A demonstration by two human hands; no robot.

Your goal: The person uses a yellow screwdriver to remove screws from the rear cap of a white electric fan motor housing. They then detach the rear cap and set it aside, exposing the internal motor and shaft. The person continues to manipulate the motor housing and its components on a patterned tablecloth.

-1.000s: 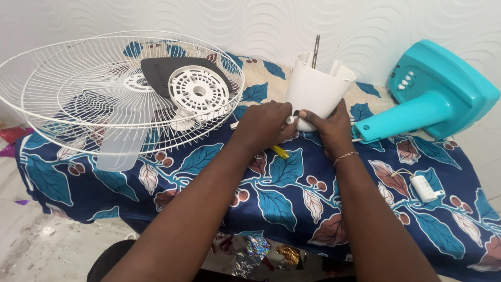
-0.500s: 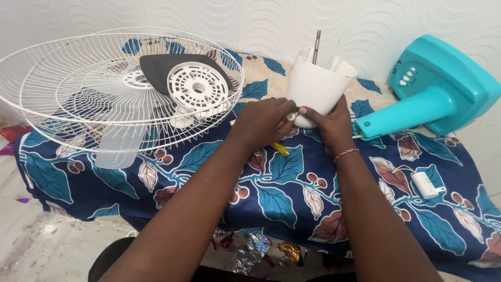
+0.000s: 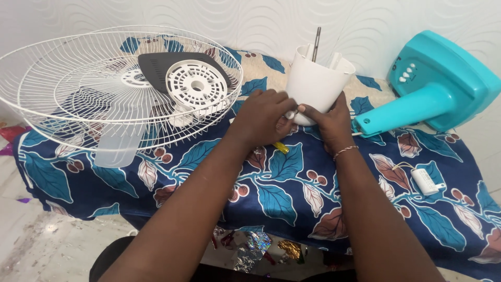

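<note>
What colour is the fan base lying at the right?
The fan base is turquoise, with small white buttons; the head view shows it.

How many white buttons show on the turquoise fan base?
4: a short diagonal row of white buttons on the sloped face of the turquoise fan base, at the right by the wall. None looks hidden.

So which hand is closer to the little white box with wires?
The right hand. The small white box lies on the cloth off to its right, and the left hand is farther away, beyond the right hand.

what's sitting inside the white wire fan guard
Inside the white wire guard lie a round white slotted plastic piece and a dark grey panel; whatever the panel covers is hidden.
</note>
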